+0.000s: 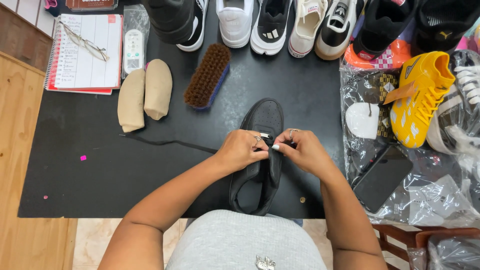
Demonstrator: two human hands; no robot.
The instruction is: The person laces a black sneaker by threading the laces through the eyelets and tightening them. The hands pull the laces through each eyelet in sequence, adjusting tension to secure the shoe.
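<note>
Hands meet over a black sneaker [264, 131] that lies on the black table [110, 170], toe pointing away from the person and heel at the near edge. The left hand [241, 149] is closed, fingers pinched at the top of the shoe's tongue area, and a black lace [165, 142] trails from under it leftward across the table. The right hand [302, 150] is also closed in a pinch right beside the left, fingertips touching the same spot on the shoe; exactly what it grips there is too small to tell. Both hands wear rings.

Farther back on the table lie a brown bristle brush [207, 75] and two beige shoe fillers [145, 94] side by side. A spiral notebook [85, 60] with glasses [87, 44] on it sits at the far left. A row of sneakers [272, 25] lines the far edge. To the right, a yellow cleat [420, 97] and a dark phone [382, 177] rest on clear plastic bags.
</note>
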